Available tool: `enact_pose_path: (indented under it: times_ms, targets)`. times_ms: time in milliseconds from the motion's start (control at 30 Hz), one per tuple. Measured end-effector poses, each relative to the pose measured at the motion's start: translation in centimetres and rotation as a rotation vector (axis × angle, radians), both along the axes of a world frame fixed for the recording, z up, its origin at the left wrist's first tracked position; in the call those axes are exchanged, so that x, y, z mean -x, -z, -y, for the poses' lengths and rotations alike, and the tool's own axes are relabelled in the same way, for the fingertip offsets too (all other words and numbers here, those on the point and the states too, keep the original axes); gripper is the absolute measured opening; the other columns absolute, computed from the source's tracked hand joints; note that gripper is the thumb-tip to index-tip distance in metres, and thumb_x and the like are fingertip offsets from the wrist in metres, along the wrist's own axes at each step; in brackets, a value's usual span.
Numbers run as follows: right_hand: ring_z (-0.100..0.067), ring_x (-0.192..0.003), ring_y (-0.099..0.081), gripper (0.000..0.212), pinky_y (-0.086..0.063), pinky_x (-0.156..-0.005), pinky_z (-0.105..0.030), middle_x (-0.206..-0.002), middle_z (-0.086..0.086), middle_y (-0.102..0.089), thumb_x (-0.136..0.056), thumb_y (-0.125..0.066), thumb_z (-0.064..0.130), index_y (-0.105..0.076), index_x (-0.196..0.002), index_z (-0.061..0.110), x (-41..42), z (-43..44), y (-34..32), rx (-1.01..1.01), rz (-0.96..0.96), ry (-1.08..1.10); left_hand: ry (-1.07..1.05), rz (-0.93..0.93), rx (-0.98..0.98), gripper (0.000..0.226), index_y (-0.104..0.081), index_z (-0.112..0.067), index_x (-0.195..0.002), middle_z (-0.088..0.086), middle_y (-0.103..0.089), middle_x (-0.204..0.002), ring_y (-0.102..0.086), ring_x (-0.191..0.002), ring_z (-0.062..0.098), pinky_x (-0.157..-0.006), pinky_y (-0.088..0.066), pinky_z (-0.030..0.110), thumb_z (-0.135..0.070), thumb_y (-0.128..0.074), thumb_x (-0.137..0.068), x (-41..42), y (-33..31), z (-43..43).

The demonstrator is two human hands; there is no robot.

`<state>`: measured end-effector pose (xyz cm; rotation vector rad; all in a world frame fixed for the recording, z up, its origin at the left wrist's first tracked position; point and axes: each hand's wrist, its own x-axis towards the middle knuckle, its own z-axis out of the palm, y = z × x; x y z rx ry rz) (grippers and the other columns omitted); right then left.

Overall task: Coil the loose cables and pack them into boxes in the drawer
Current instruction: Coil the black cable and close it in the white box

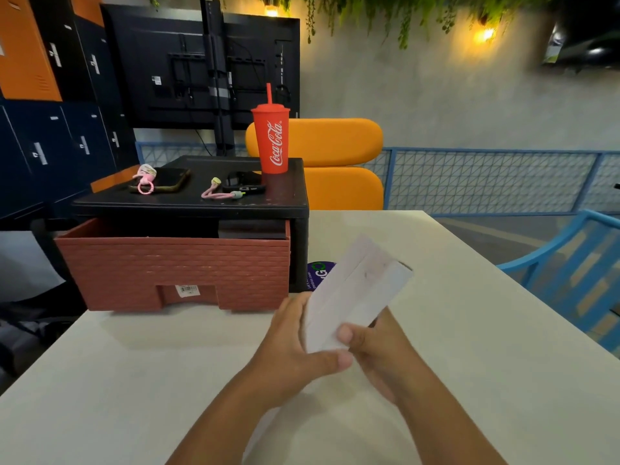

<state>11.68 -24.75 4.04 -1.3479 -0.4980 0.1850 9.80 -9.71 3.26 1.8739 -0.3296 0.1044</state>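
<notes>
A long white box [355, 293] is held tilted above the white table [134, 380], its far end pointing up and right. My left hand [298, 347] grips its near end from the left, thumb across the bottom. My right hand [379, 350] holds the same end from the right, thumb on top. The reddish-brown drawer [174, 266] stands pulled out of the black cabinet [201, 206]; a dark box [251, 228] shows inside at its right. Two pink coiled cables [146, 181] [221, 193] lie on the cabinet top.
On the cabinet top stand a red Coca-Cola cup [272, 139] with a straw, a phone [167, 181] and a dark device [243, 182]. An orange chair [335, 162] is behind, a blue chair [570, 273] at the right. A purple sticker [318, 273] lies beside the cabinet.
</notes>
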Motion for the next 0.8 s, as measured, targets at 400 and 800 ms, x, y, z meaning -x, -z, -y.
enact_pose_path:
  times_ms: [400, 800]
  targets:
    - [-0.009, -0.113, -0.047, 0.105, -0.046, -0.093, -0.03, -0.116, 0.016, -0.048, -0.042, -0.08, 0.034, -0.028, -0.132, 0.046, -0.5, 3.4, -1.7, 0.61, 0.281, 0.259, 0.311, -0.128, 0.303, 0.09, -0.03, -0.033, -0.142, -0.015, -0.044, -0.142, -0.038, -0.132, 0.002, -0.106, -0.039, 0.032, -0.033, -0.072, -0.063, 0.5, -0.1, 0.9]
    - [-0.015, -0.13, -0.026, 0.111, 0.003, -0.114, -0.049, -0.129, 0.017, -0.03, -0.055, -0.075, 0.038, -0.007, -0.143, 0.044, -0.6, 4.2, -0.8, 1.477, 0.358, 0.154, 0.033, -0.086, -0.157, 0.108, -0.024, -0.05, -0.138, -0.023, -0.023, -0.145, -0.027, -0.132, -0.003, -0.104, -0.036, 0.026, -0.046, -0.081, -0.046, -1.1, 2.1, -0.2]
